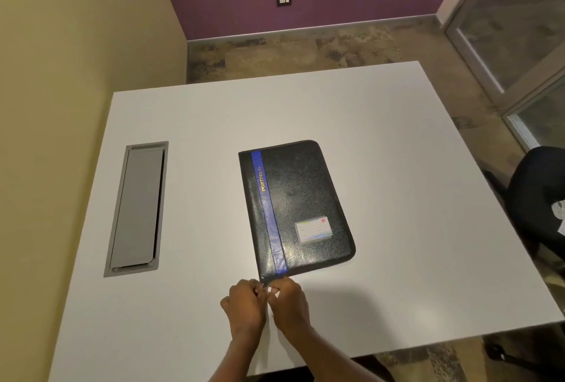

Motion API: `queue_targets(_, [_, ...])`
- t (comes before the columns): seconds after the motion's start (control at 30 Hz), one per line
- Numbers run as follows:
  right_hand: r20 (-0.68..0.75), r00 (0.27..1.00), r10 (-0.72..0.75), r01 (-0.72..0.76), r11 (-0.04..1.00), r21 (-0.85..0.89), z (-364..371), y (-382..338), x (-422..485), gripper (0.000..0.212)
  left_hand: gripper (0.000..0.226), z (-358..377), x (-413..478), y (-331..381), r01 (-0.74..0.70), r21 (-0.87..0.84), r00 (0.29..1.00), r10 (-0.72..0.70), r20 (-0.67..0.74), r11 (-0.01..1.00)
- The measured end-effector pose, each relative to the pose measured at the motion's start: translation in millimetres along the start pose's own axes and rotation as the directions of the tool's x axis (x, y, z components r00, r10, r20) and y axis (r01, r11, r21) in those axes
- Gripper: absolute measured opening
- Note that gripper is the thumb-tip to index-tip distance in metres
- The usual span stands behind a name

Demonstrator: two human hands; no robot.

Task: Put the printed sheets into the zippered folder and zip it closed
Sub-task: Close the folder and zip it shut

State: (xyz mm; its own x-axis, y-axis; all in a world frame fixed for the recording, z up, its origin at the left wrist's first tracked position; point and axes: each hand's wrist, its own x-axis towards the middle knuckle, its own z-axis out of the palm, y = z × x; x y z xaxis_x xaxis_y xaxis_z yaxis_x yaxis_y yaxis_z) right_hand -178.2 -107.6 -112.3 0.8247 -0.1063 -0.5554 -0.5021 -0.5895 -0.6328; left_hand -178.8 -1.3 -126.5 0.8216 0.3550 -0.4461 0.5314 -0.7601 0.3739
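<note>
A black zippered folder (301,198) lies flat and closed on the white table (397,167). It has a blue stripe, gold "PORTFOLIO" lettering and a small card label (314,229). My left hand (244,308) and my right hand (290,305) meet at the folder's near left corner, fingers curled. They pinch the zipper end (265,284) there, and which hand has the pull is hard to tell. A paler white strip, probably the printed sheets (275,339), lies on the table between my wrists, and its outline is faint.
A grey recessed cable hatch (137,207) is set into the table on the left. A dark office chair (538,198) stands at the right edge. Yellow and purple walls close the room's far corner; a glass partition is at the right.
</note>
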Motion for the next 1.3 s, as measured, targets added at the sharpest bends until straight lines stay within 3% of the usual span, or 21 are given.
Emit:
queue_targets(0.2, [-0.043,0.999,0.027,-0.024,0.997,0.072,10.1,7.9,1.6,0.018,0.031,3.9,1.9,-13.8,0.051,-0.248,0.996,-0.032,0.078,0.967])
queue_targets(0.33, [-0.044,0.997,0.06,-0.057,0.997,0.058,12.5,10.3,3.7,0.024,0.031,0.5,6.5,-22.0,-0.02,-0.265,0.997,0.041,0.072,0.964])
queue_targets(0.43, [-0.068,0.996,0.056,-0.056,0.998,-0.007,9.9,7.0,3.9,0.022,0.029,-8.1,5.1,-19.6,-0.089,-0.211,0.991,0.108,0.078,0.973])
queue_targets(0.6, [-0.133,0.979,-0.152,0.112,0.957,-0.266,9.7,12.9,5.9,0.013,0.017,-17.8,6.5,-18.4,-0.201,-0.003,0.978,0.201,0.058,0.98])
queue_targets(0.8, [-0.069,0.951,-0.301,0.209,0.792,-0.574,9.5,25.8,10.1,0.014,0.023,-23.8,7.1,-9.9,-0.274,0.242,0.961,0.258,0.095,0.931])
queue_targets(0.93, [-0.05,0.973,-0.227,0.143,0.755,-0.641,-3.5,35.7,12.6,0.017,0.022,-26.1,3.9,-2.7,-0.286,0.342,0.958,0.256,0.131,0.895])
queue_targets(1.1, [-0.255,0.935,-0.248,0.038,0.781,-0.623,-45.5,60.2,23.8,0.019,0.019,-29.0,4.4,-4.3,-0.274,0.377,0.961,0.244,0.127,0.884])
queue_targets(1.2, [-0.28,0.916,-0.286,0.032,0.749,-0.662,-69.4,78.6,31.5,0.016,0.017,-28.5,6.5,-6.7,-0.29,0.394,0.957,0.258,0.132,0.872])
queue_targets(1.3, [-0.324,0.908,-0.267,0.006,0.78,-0.625,-91.3,90.0,37.4,0.018,0.017,-27.6,7.6,-7.4,-0.291,0.39,0.957,0.268,0.111,0.874])
